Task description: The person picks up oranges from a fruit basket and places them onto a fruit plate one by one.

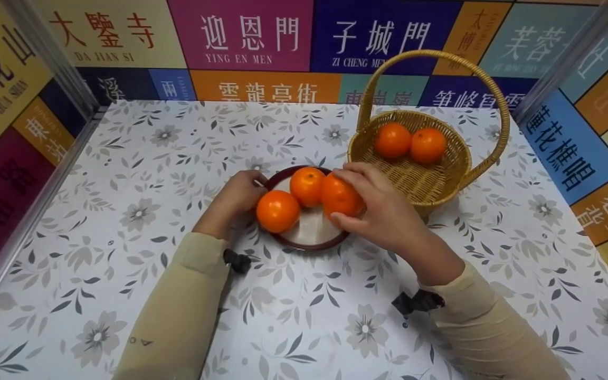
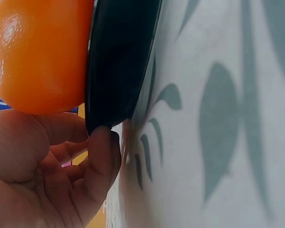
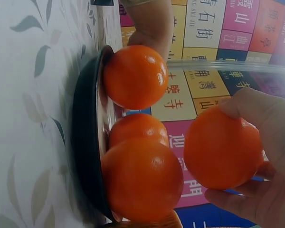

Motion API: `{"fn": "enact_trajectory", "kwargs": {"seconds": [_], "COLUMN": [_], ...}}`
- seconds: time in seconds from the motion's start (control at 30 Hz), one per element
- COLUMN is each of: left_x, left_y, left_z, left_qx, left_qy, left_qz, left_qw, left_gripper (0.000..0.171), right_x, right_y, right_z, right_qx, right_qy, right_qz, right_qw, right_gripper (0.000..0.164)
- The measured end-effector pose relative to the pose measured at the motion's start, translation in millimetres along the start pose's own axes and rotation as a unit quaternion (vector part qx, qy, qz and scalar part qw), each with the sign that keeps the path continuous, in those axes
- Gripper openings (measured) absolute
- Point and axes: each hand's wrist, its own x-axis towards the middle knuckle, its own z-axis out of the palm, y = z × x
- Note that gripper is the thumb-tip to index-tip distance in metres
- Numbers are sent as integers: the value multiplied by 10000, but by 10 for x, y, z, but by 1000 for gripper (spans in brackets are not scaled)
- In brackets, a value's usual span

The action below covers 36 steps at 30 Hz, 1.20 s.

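My left hand (image 1: 240,194) pinches the rim of a round, dark-edged plate (image 1: 312,246) with a pale inside. In the left wrist view its thumb and fingers close on the plate's dark edge, just under an orange (image 2: 38,57). Held in my right hand (image 1: 383,208) is another orange (image 3: 223,147), gripped between thumb and fingers and raised over the plate's right side. The right wrist view shows three oranges on the plate: a left one (image 1: 278,211), a middle one (image 1: 306,186) and a right one (image 3: 142,180). From the head, the held orange overlaps the right one.
Right behind the plate stands a wicker basket (image 1: 409,182) with a tall arched handle (image 1: 499,100). Two oranges (image 1: 392,140) lie inside it, toward the back. A floral cloth (image 1: 140,216) covers the table, and panels with large printed characters (image 1: 251,34) wall the back and sides.
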Motion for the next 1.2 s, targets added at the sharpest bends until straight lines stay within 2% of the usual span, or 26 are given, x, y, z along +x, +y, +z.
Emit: {"fn": "enact_trajectory", "kwargs": {"seconds": [0.23, 0.5, 0.7, 0.87, 1.2], "left_x": [-9, -14, -12, -22, -9], "left_y": [4, 5, 1, -7, -15], "left_z": [1, 3, -3, -4, -2], "left_qx": [-7, -47, -145, -71, -4], "left_qy": [7, 33, -20, 25, 35], "left_qz": [-11, -29, -94, -14, 51], "left_qw": [10000, 10000, 9998, 10000, 10000], "left_gripper": [26, 26, 24, 25, 25], "right_x": [-48, -94, -112, -108, -107], "right_y": [-86, -158, -180, -193, -157], "right_z": [122, 252, 321, 367, 458], "right_qx": [-257, -539, -816, -915, -999], "right_qy": [-151, -365, -575, -763, -838], "right_qz": [-678, -1043, -1106, -1059, -1064], "right_qw": [9973, 9924, 9888, 9872, 9857], "right_gripper": [67, 67, 67, 67, 68]}}
